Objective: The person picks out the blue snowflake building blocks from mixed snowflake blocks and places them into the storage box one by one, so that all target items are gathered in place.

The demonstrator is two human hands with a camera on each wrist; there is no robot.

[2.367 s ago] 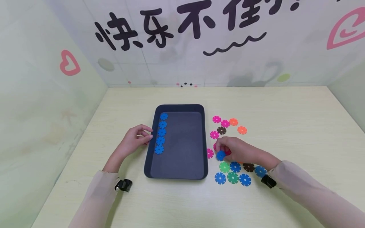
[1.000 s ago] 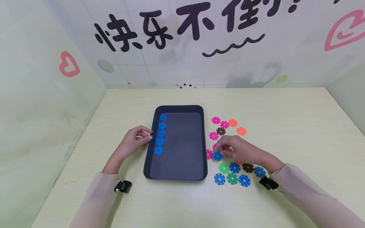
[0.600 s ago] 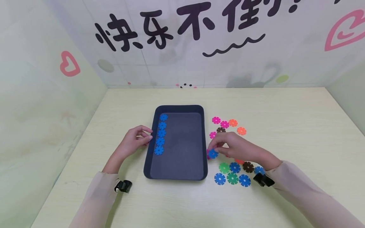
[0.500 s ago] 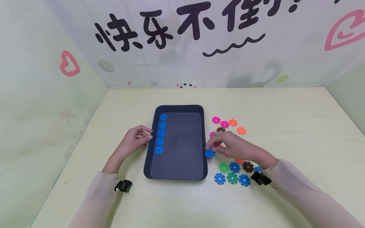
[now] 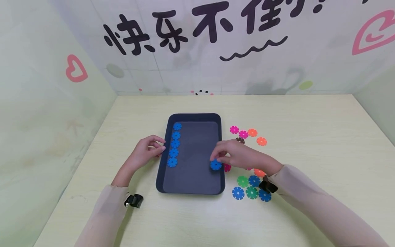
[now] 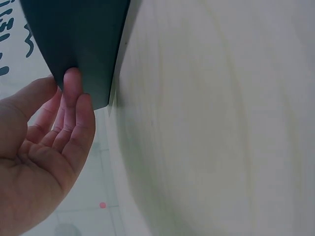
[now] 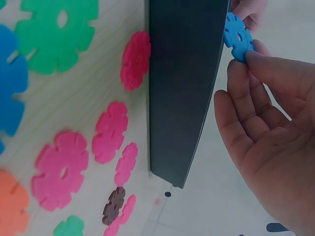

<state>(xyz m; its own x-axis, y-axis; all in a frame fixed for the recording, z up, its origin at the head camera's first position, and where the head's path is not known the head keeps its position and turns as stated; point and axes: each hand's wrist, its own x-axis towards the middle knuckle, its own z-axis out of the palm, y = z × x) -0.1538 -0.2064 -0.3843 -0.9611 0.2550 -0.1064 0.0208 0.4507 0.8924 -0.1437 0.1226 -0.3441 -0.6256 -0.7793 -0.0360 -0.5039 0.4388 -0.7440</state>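
Observation:
Between thumb and fingertips, my right hand (image 5: 236,152) pinches a blue notched plastic disc (image 5: 215,165), over the right part of the dark tray (image 5: 197,181). The right wrist view has this disc (image 7: 239,37) just past the tray's wall (image 7: 184,88). Along the tray's left side inside runs a column of several blue discs (image 5: 174,143). My left hand (image 5: 147,148) lies at the tray's left side, its relaxed fingertips touching the outer wall. In the left wrist view, the fingers (image 6: 74,103) rest against that dark wall (image 6: 93,54).
Right of the tray, loose discs lie on the table (image 5: 191,219): pink (image 5: 234,129), orange (image 5: 261,141), light green (image 5: 242,181), green (image 5: 252,192) and blue (image 5: 238,193). A brown disc (image 5: 240,140) is partly covered by my right hand. A printed wall (image 5: 185,72) stands behind.
My right hand has carried the blue disc left, from among the loose discs, across the tray's right rim. My left hand and the column of blue discs stay put.

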